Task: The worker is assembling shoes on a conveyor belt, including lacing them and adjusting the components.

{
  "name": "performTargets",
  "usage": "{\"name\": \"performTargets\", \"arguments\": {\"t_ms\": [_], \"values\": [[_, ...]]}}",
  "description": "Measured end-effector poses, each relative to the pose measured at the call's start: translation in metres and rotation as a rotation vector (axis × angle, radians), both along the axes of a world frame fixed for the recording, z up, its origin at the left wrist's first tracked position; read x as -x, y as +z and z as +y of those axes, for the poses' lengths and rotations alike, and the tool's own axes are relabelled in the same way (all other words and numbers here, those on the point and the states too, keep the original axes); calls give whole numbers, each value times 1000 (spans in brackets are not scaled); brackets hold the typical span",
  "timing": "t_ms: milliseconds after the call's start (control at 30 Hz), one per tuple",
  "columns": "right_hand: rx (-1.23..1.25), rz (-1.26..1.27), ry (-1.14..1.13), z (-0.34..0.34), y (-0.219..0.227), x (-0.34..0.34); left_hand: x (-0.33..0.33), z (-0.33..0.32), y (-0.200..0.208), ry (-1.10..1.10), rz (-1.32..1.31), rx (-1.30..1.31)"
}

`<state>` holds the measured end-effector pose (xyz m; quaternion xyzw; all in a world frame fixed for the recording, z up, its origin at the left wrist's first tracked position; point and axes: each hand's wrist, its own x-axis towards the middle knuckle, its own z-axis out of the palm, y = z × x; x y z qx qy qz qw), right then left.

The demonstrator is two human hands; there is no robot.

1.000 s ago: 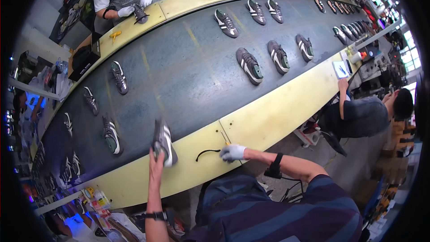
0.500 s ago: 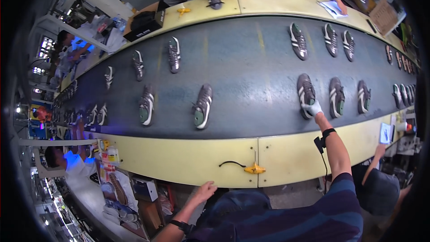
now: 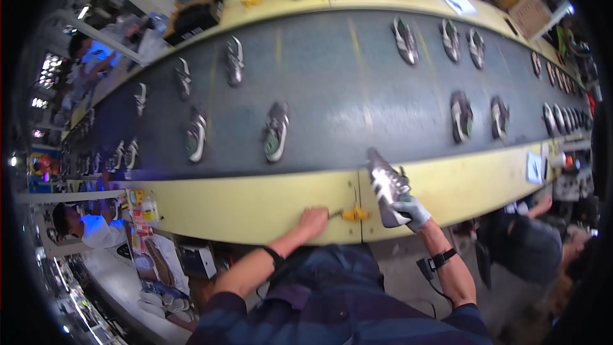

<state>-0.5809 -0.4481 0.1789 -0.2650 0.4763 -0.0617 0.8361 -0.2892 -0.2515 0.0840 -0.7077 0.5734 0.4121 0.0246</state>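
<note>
Clasped at the heel in the gloved right grip [image 3: 414, 213], fingers closed on the rear: a dark metallic-grey sneaker [image 3: 384, 182] with pale stripes, tilted over the pale yellow worktop [image 3: 255, 207] in the lower centre of the frame, toe angled toward the upper left. Likely light enough for one hand, judging by the low, slim build. Probably soft and yielding around the collar and tongue, firmer along the sole and at the heel, with a sheen on the upper suggesting some slipperiness. Hardly fragile, though perhaps easily scuffed or creased along the shiny side. Best held, by all appearances, at the stiff heel or across the edges of the sole, clear of the soft opening. Also at lower centre, farther left, bare left grip [image 3: 313, 220] with fingers curled just beside a yellow tool [image 3: 354, 213]; impossible to tell whether grasping the dark cord [image 3: 334, 214] there or merely near it. Across the middle of the frame, more sneakers [image 3: 276, 129] spaced out on a dark grey belt [image 3: 325, 115], in two loose rows.
</note>
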Motion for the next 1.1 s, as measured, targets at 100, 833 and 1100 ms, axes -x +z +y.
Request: {"name": "performTargets", "arguments": {"t_ms": [100,833,1100], "values": [[163,-41,126,84,31,-5,-16,-10,-9,-6,12,138],[508,424,741,218,-74,-106,6,102,34,436,643,98],[711,503,645,171,-46,-77,18,55,56,354,331,184]]}}
